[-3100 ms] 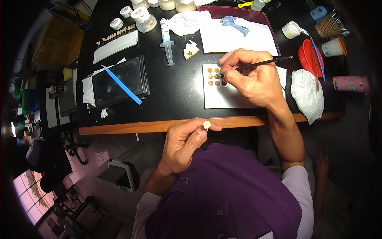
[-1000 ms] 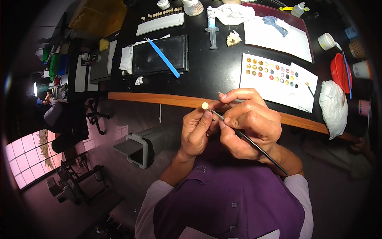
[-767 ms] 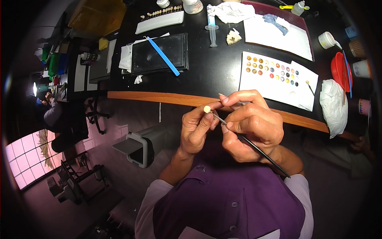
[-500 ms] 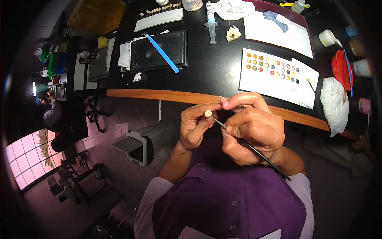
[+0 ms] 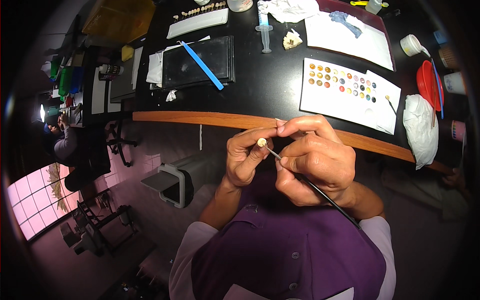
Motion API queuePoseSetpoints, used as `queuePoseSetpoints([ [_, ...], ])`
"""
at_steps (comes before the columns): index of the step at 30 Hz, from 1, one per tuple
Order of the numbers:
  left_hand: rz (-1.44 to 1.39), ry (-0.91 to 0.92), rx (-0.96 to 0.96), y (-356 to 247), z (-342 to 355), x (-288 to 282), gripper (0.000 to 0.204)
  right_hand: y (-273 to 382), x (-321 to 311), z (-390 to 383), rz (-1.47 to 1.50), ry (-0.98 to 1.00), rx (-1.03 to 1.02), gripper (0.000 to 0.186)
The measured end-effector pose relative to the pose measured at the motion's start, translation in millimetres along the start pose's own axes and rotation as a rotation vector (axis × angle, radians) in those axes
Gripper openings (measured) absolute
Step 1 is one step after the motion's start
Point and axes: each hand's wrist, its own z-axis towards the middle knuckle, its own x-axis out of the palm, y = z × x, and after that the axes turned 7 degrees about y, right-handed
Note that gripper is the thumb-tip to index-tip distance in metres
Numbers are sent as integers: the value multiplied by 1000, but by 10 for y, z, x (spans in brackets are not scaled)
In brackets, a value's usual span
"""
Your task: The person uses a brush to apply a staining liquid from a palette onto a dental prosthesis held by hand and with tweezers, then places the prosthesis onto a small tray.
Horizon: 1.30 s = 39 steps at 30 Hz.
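Pinched between the thumb and index finger of my left hand [image 5: 240, 156] is a small cream-coloured tooth crown [image 5: 261, 142]. My right hand [image 5: 322, 162] is closed around a slim brush [image 5: 327, 199] with a black handle and a silvery ferrule. The brush slants up to the left, and its tip is at or very near the crown's lower right side; contact cannot be made out. The right index finger stretches over to touch the left fingertips. Both hands are in front of the bench's wooden edge [image 5: 200, 118], above my purple shirt.
A white sheet [image 5: 330, 104] with rows of coloured dots lies right of centre on the black bench. Blue tweezers [image 5: 202, 66] rest on a black case [image 5: 172, 67]. Behind are a syringe [image 5: 265, 37] and tooth-shaped shade tabs [image 5: 200, 15]. A red bowl [image 5: 425, 85] stands at right.
My right hand has shifted slightly left, and the brush handle's end has moved a little with it. The crown stays in my left fingers.
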Motion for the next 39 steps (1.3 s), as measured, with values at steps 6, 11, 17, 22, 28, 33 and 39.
queuePoseSetpoints([
  [6,-9,-12,-2,-8,-4,14,32,-3,11,-2,8,-6,-15,13],
  [11,-26,-8,-3,6,-12,-1,32,37,-64,-23,40,87,36,17],
  [17,-55,-22,-1,22,-37,5,31,11,9,-9,24,-3,-8,12],
  [22,-47,-24,-1,12,-32,13,32,11,-2,-2,23,12,-11,13],
  [28,-45,-20,-10,15,-33,6,32,13,2,-8,27,5,-16,12],
  [33,-74,-20,-20,25,-48,-1,32,19,4,-21,30,1,-5,11],
  [39,-63,-30,-7,7,-27,30,31,19,-13,-24,41,36,1,13],
])
